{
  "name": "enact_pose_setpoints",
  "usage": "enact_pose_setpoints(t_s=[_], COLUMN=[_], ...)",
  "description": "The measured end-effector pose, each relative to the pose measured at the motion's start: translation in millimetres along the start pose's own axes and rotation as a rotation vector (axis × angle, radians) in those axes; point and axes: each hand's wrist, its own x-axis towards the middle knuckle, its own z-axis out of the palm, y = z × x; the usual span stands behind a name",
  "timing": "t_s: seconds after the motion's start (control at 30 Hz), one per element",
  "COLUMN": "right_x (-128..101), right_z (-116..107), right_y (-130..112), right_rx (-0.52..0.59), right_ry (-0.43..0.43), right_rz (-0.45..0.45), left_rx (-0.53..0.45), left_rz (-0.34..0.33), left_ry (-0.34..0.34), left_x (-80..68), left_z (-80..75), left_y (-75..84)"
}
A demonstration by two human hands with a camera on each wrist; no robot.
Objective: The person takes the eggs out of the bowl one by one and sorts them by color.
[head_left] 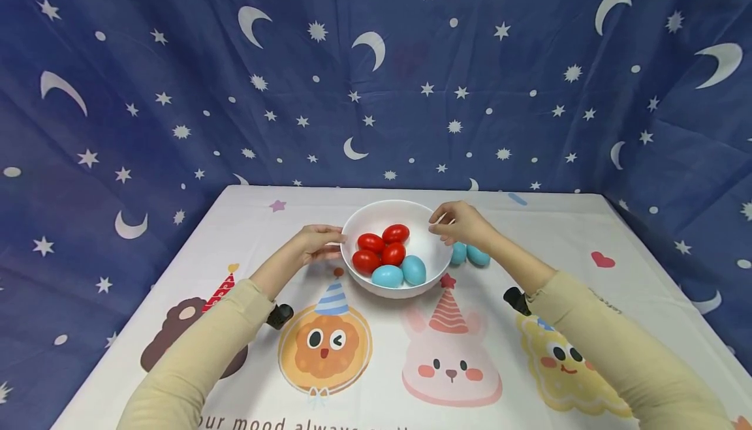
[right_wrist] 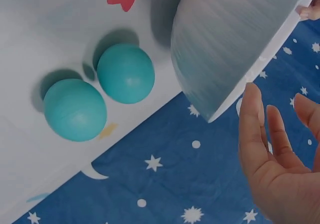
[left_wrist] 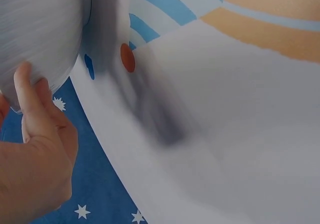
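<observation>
Left hand [head_left: 317,243], white bowl [head_left: 427,242], right hand [head_left: 464,224], toward table's [head_left: 558,234] far edge.
From here my left grip pinches the bowl's left rim; bowl about midway between the table's side edges, four red eggs [head_left: 393,254] and two blue eggs [head_left: 387,276] inside; right grip spread at the right rim, can't tell if I'm touching it; two loose blue eggs [head_left: 478,257] on the table just right of the bowl.

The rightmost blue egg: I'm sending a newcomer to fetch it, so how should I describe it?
On the white table, find the white bowl. To its right lie two loose blue eggs; the rightmost egg is the one farther from the bowl.
</observation>
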Motion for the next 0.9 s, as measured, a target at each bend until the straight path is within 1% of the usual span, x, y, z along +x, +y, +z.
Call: enact_pose_setpoints(t_s=[0.1,0.33,0.57,0.7,0.9], right_x=[2.8,10.2,13.4,16.0,19.2], right_z=[4.1,12.9,23.0,27.0,35.1], right_y=[-1.6,-3.6,-8.7,-8.5,-7.3], right_rx=[-0.028,-0.097,-0.140,-0.163,-0.152], right_ry=[-0.033,-0.096,-0.165,-0.182,-0.188], right_rz=[0.011,-0.008,0.038,0.054,0.059], left_rx=[0.000,0.027,0.018,0.019,0.001], left_rz=[-0.004,-0.026,-0.038,-0.039,-0.035], left_ry=[-0.010,-0.007,-0.003,-0.012,-0.034], left_x=[0.1,2.5,4.3,3.4,2.2], left_z=[0.4,1.1,-0.6,-0.7,-1.0], left_y=[-0.6,4.0,3.9,3.7,2.3])
